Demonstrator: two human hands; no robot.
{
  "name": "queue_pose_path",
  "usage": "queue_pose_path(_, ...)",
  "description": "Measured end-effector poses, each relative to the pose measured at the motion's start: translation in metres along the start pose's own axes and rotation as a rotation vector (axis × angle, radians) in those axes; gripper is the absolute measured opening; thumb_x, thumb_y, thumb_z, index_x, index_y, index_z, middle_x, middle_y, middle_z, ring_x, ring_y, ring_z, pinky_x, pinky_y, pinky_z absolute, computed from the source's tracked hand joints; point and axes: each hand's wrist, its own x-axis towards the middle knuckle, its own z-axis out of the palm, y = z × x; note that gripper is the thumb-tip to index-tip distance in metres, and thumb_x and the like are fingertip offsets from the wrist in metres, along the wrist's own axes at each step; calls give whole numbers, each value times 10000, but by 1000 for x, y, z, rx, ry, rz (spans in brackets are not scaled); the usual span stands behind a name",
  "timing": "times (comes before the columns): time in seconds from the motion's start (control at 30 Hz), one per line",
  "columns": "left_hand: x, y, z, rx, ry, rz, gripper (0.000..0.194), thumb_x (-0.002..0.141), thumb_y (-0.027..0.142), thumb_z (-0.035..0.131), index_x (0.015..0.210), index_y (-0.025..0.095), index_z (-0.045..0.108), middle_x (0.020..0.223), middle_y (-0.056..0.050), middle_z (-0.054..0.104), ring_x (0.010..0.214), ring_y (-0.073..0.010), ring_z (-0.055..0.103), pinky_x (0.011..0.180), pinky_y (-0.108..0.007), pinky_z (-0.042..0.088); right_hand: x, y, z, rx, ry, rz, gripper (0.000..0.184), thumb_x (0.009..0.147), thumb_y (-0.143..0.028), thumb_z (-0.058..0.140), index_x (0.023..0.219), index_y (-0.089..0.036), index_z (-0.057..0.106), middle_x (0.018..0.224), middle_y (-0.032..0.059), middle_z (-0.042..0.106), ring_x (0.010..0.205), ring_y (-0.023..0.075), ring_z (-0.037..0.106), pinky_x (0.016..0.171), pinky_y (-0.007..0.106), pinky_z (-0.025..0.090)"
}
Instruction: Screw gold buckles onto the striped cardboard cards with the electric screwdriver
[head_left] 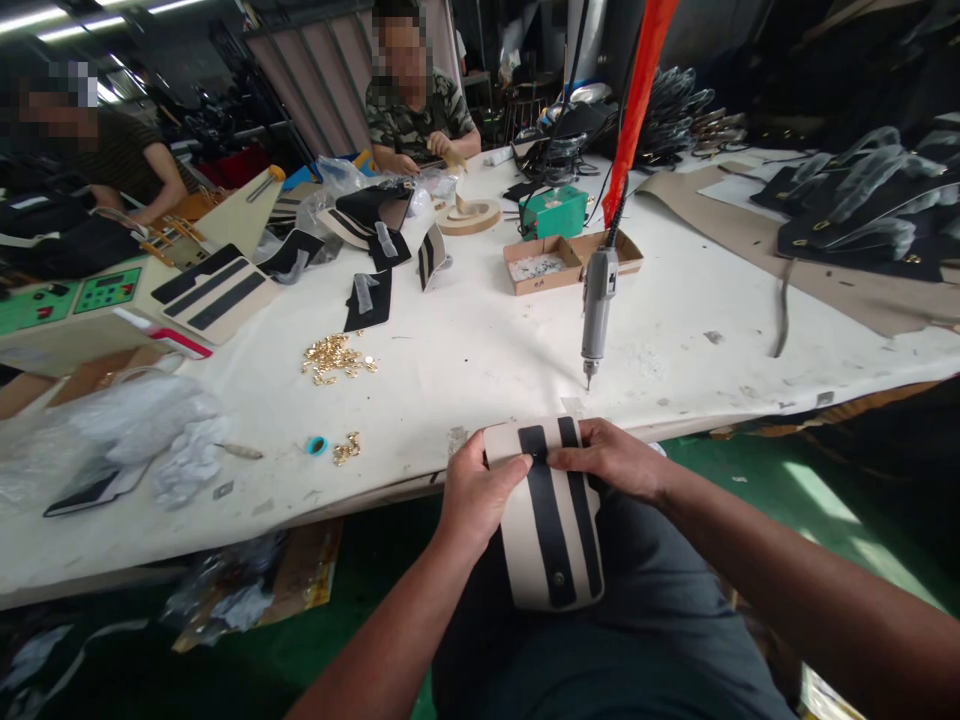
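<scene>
A beige leather-like panel with black stripes (517, 545) rests over my lap, tilted at the table's front edge. My left hand (472, 500) grips its upper left side, thumb pressed on the front near the middle stripe. On the upper right my right hand (615, 458) pinches the panel, its thumb or finger close to the left thumb. A small round metal piece (559, 579) sits on the stripe near the lower end. Just beyond the panel an electric screwdriver (597, 305) hangs bit-down from above. What lies behind the panel under my fingers is hidden.
Gold-coloured hardware (334, 358) lies in a pile on the white table (465, 400), near a blue-rimmed tape roll (316, 446). Cardboard trays (547, 283) and a green box (553, 212) stand behind the screwdriver. Across the table a person (420, 125) handles a strip; another sits left.
</scene>
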Motion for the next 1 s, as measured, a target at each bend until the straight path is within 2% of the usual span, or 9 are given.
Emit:
queue_pose_path(0.1, 4, -3, -3, 37, -26, 12, 341, 734, 273, 864, 1051, 187, 773, 933, -57, 829, 840, -250, 765, 733, -315, 605, 4, -12, -6, -110, -18, 9, 286, 845, -423, 806, 863, -138, 787, 838, 47, 772, 723, 182, 673, 676, 282, 507)
queue_pose_path(0.27, 14, -8, -6, 106, -51, -7, 307, 751, 255, 835, 1045, 197, 769, 929, -50, 827, 836, -254, 771, 729, -321, 603, 20, -35, -13, -353, -69, 29, 205, 801, -347, 770, 774, -146, 746, 688, -6, 671, 635, 143, 584, 591, 255, 430)
queue_pose_path(0.4, 25, -10, -6, 140, -31, -34, 328, 745, 216, 813, 1068, 196, 763, 952, -62, 824, 855, -268, 778, 736, -338, 607, 36, -46, -13, -511, -90, 81, 179, 765, -320, 736, 704, -157, 694, 626, -13, 628, 586, 138, 563, 539, 249, 402)
queue_pose_path(0.53, 36, -11, -7, 257, 8, -52, 359, 726, 178, 816, 1080, 202, 758, 940, -61, 814, 865, -272, 773, 718, -332, 592, 51, -48, -11, -569, -99, 132, 143, 726, -305, 716, 707, -166, 686, 623, -4, 634, 581, 155, 580, 518, 255, 420)
queue_pose_path(0.7, 44, -11, -9, 414, 6, -56, 351, 735, 154, 813, 1076, 208, 755, 905, -48, 805, 838, -256, 762, 680, -306, 549, 60, -48, -8, -735, -72, 122, 121, 706, -293, 697, 682, -175, 680, 604, -3, 622, 589, 159, 567, 509, 259, 404)
queue_pose_path(0.87, 44, -10, -7, 521, 31, -5, 336, 740, 141, 802, 1064, 211, 753, 891, -30, 795, 837, -238, 752, 714, -302, 541, 62, -47, -2, -848, -28, 118, 103, 702, -275, 671, 674, -177, 681, 597, 2, 624, 603, 164, 577, 523, 266, 389)
queue_pose_path(1.0, 39, -10, -5, 517, 38, 28, 295, 759, 153, 778, 1047, 215, 756, 867, -24, 784, 798, -230, 736, 700, -304, 530, 62, -46, -2, -866, -3, 119, 109, 709, -276, 669, 718, -175, 710, 634, 19, 661, 636, 184, 609, 542, 277, 404)
